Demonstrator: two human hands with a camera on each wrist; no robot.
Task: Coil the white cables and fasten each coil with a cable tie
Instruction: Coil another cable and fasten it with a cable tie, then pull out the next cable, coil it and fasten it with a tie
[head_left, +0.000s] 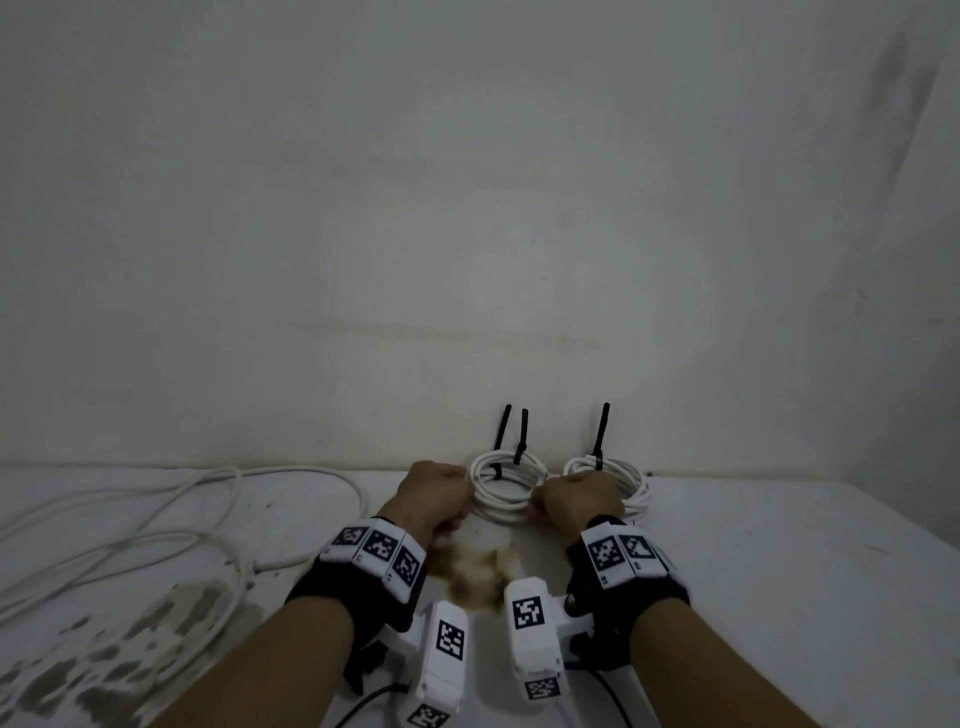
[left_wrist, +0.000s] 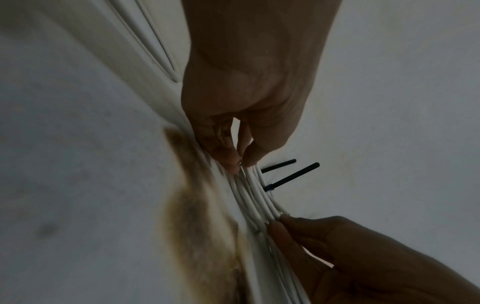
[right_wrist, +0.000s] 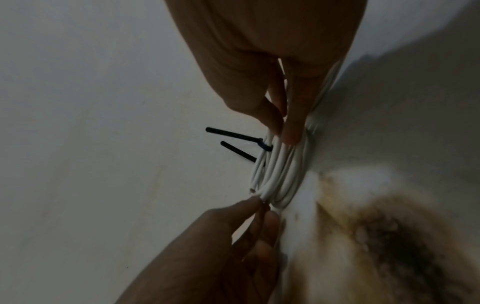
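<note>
A coil of white cable (head_left: 503, 496) lies on the table by the wall, with two black cable ties (head_left: 521, 436) sticking up from its far side. My left hand (head_left: 457, 488) grips the coil's left side. In the left wrist view its thumb and fingers (left_wrist: 233, 162) pinch the strands (left_wrist: 257, 197). My right hand (head_left: 545, 501) grips the coil's right side. In the right wrist view its fingertips (right_wrist: 292, 133) pinch the bundle (right_wrist: 280, 174) beside a tie (right_wrist: 233, 133). A second coil (head_left: 631, 480) with one black tie (head_left: 602, 431) lies just to the right.
Loose white cables (head_left: 156, 525) sprawl over the table's left half. A brown stain (head_left: 478, 569) marks the tabletop between my wrists. The pale wall (head_left: 467, 234) rises directly behind the coils. Bare white tabletop (head_left: 805, 545) stretches to the right.
</note>
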